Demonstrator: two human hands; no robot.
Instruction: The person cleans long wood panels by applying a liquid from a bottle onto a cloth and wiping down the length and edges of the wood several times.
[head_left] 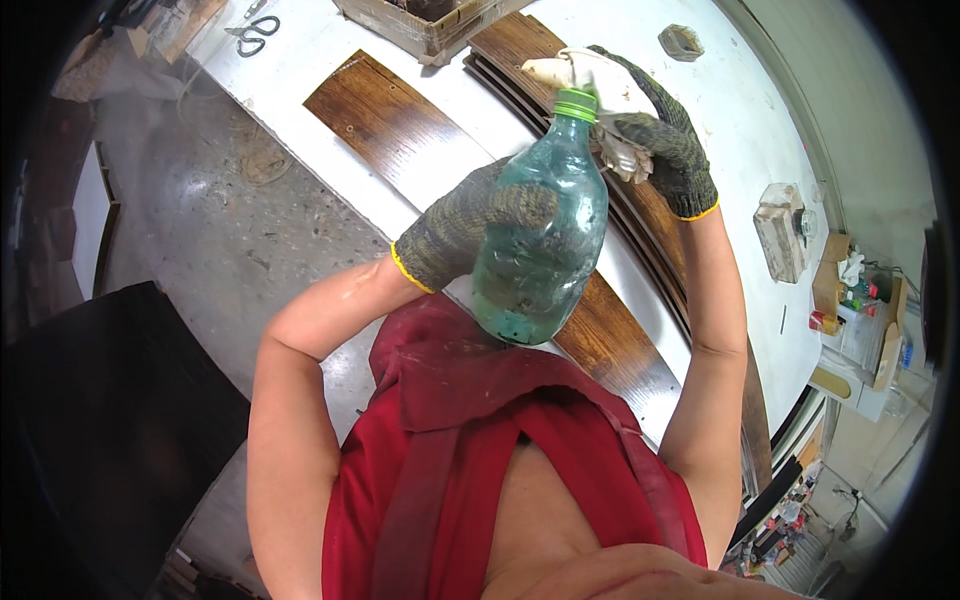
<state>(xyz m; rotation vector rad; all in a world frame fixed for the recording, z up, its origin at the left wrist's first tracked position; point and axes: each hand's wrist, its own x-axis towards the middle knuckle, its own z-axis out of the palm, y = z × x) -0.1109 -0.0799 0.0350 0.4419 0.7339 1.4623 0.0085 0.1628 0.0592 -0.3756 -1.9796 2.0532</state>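
A large, green-tinted clear plastic bottle (553,250) with a bright green ring at its neck tilts in front of my chest. My left hand (458,222), in a dark knitted glove with a yellow cuff, wraps round its body. A little liquid seems to lie at the bottom. My right hand (672,150), gloved the same way, grips a bunched off-white cloth (612,88) beside the bottle's mouth. Beneath the hands lies a brown wood-grain plank (395,120), partly covered by the bottle and left arm. A stack of similar planks (655,225) runs under the right hand.
Black-handled scissors (255,36) lie on the white table (300,45) at the far left. A worn box (425,30) stands at the far edge. On the right are a small hexagonal container (681,42) and a dirty pale container (780,232). A dark panel (120,410) stands lower left.
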